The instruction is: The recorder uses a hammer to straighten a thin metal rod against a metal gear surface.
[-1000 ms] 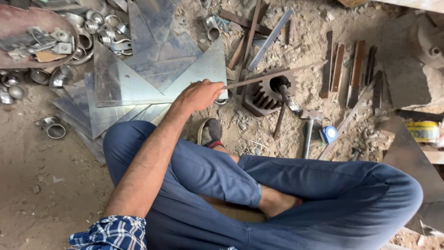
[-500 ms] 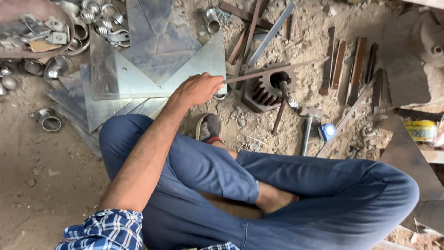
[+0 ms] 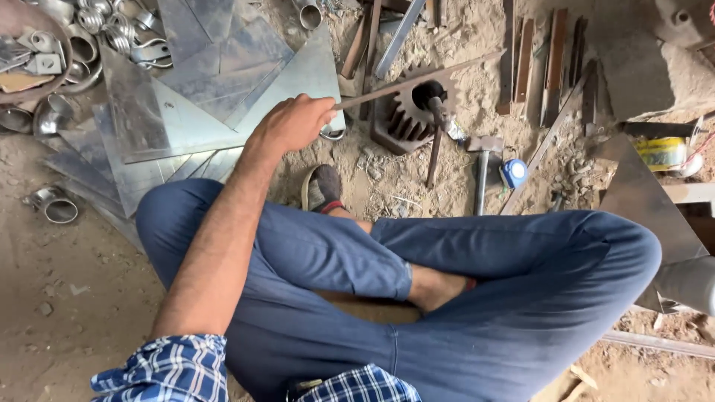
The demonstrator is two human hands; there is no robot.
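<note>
Thin metal rod (image 3: 417,80) lay slanted across the dirt floor (image 3: 82,298), near end gripped in the left hand (image 3: 290,123), fingers (image 3: 322,115) wrapped closed round it; far end ran up-right over the dark toothed gear (image 3: 406,115). Right hand was not in view. Hand rested over the corner of the grey sheet-metal triangles (image 3: 186,112), with a small metal ring (image 3: 333,134) just beneath it. Beyond these: hammer (image 3: 482,167), blue tape measure (image 3: 514,173), rusty flat bars (image 3: 547,59), pipe clamps (image 3: 112,30) at upper left. Risk, as judged: rod could snag on the gear teeth and twist out of the grip; sheet edges sat close to the wrist and bare foot (image 3: 432,286), a likely cut. One package only: a yellow-labelled tin (image 3: 661,152) at the right edge, on its side, print too small to tell.
</note>
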